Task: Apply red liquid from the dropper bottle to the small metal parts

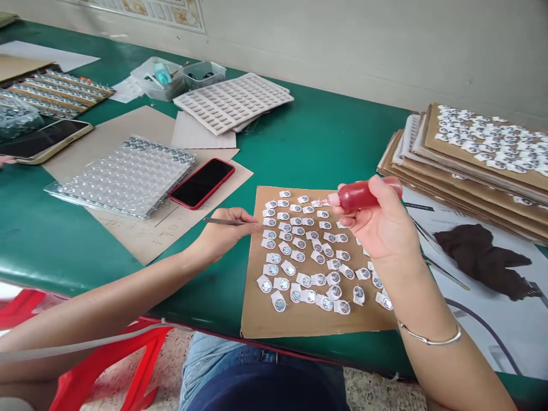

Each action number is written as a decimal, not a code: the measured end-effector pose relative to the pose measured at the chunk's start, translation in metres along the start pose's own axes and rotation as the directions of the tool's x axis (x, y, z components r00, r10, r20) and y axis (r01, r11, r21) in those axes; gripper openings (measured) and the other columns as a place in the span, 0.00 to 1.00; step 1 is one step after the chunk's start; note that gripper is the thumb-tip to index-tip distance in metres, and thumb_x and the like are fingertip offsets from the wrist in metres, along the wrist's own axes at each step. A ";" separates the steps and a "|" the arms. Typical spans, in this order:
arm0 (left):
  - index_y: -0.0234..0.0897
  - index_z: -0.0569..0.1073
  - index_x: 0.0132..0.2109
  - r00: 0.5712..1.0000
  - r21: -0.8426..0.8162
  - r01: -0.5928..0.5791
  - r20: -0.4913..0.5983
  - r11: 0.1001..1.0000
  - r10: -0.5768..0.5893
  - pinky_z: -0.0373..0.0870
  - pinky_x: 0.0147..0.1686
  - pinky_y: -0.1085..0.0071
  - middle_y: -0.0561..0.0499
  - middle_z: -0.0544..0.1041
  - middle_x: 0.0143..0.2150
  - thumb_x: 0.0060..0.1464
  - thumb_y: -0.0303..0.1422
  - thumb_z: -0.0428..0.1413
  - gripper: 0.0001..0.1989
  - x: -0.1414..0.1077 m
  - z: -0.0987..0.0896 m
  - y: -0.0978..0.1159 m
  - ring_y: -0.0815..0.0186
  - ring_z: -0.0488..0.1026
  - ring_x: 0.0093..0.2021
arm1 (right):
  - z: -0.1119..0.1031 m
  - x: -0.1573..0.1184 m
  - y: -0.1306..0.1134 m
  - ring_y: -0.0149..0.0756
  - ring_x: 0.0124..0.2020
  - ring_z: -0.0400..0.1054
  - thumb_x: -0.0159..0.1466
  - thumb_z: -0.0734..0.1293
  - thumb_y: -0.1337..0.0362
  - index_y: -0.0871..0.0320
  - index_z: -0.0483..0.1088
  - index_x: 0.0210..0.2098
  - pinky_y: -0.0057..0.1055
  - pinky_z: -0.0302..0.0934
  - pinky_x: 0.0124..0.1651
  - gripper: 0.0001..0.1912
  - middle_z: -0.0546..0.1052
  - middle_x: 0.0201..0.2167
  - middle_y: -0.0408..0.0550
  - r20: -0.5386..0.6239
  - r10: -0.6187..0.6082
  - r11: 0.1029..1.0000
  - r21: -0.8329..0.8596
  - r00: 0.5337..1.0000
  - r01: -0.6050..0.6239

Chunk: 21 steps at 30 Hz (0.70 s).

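Note:
My right hand (pixel 381 222) is wrapped round a small red squeeze bottle (pixel 362 195), held sideways with its thin nozzle pointing left over the top of a brown cardboard sheet (pixel 274 317). Rows of small round silvery pieces on white paper tabs (pixel 295 257) lie on that sheet. At the sheet's left edge, my left hand (pixel 226 234) pinches a slim dark metal tool, seemingly tweezers (pixel 222 221), whose tip end points left, away from the sheet. Whether the nozzle touches a piece, I cannot tell.
A red-cased phone (pixel 202 184) and a clear bubbled plastic tray (pixel 128 177) lie left. White slotted trays (pixel 235 101) and plastic boxes (pixel 160 80) sit behind. Stacked cardboard sheets (pixel 471 165), a dark brown cloth (pixel 483 257) and scissors-like metal blades (pixel 445 268) are right.

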<state>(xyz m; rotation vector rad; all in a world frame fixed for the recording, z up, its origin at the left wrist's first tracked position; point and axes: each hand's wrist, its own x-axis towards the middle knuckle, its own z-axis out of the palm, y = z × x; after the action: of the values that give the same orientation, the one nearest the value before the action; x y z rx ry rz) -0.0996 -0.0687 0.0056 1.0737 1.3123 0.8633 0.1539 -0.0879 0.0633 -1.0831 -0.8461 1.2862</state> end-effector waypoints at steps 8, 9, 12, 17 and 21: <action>0.37 0.76 0.34 0.772 0.471 -0.635 0.357 0.612 0.526 0.69 0.36 0.70 0.48 0.78 0.35 0.53 0.30 0.55 0.05 0.009 -0.001 0.001 0.63 0.74 0.37 | 0.055 0.024 0.034 0.27 0.19 0.67 0.53 0.69 0.53 0.56 0.69 0.31 0.20 0.57 0.15 0.13 0.75 0.21 0.42 0.058 -0.060 0.992 -0.108 0.997 0.066; 0.37 0.75 0.36 0.708 0.451 -0.705 0.424 0.547 0.564 0.69 0.39 0.68 0.48 0.78 0.37 0.54 0.29 0.54 0.06 0.008 -0.003 -0.004 0.62 0.74 0.39 | 0.058 0.024 0.038 0.26 0.18 0.66 0.53 0.69 0.54 0.56 0.69 0.31 0.20 0.56 0.14 0.13 0.75 0.21 0.42 0.051 -0.065 0.990 -0.125 0.997 0.071; 0.36 0.73 0.42 0.563 0.393 -0.826 0.558 0.403 0.609 0.70 0.43 0.65 0.45 0.77 0.43 0.56 0.26 0.51 0.08 0.002 -0.013 -0.015 0.61 0.74 0.43 | 0.060 0.025 0.050 0.24 0.15 0.64 0.53 0.69 0.54 0.56 0.69 0.31 0.20 0.54 0.13 0.13 0.74 0.18 0.40 0.033 -0.057 0.983 -0.171 0.998 0.062; 0.35 0.71 0.39 0.507 0.386 -0.862 0.629 0.330 0.590 0.72 0.38 0.68 0.44 0.77 0.37 0.58 0.26 0.48 0.07 -0.007 -0.018 -0.018 0.63 0.75 0.37 | 0.057 0.022 0.063 0.27 0.16 0.67 0.53 0.69 0.53 0.56 0.71 0.29 0.22 0.56 0.13 0.13 0.74 0.21 0.42 -0.043 -0.083 0.961 -0.267 0.996 0.069; 0.33 0.70 0.36 0.480 0.380 -0.877 0.655 0.295 0.583 0.72 0.35 0.69 0.45 0.76 0.32 0.59 0.25 0.46 0.08 -0.010 -0.014 -0.016 0.65 0.74 0.33 | 0.062 0.015 0.063 0.29 0.18 0.69 0.54 0.69 0.55 0.55 0.71 0.30 0.22 0.58 0.14 0.11 0.72 0.20 0.41 0.007 -0.130 0.947 -0.296 0.992 0.126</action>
<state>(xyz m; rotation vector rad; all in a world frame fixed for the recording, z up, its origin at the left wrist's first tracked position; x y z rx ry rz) -0.1154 -0.0810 -0.0061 2.5028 0.6627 0.7247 0.0781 -0.0662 0.0208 -1.2478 -1.1070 1.0641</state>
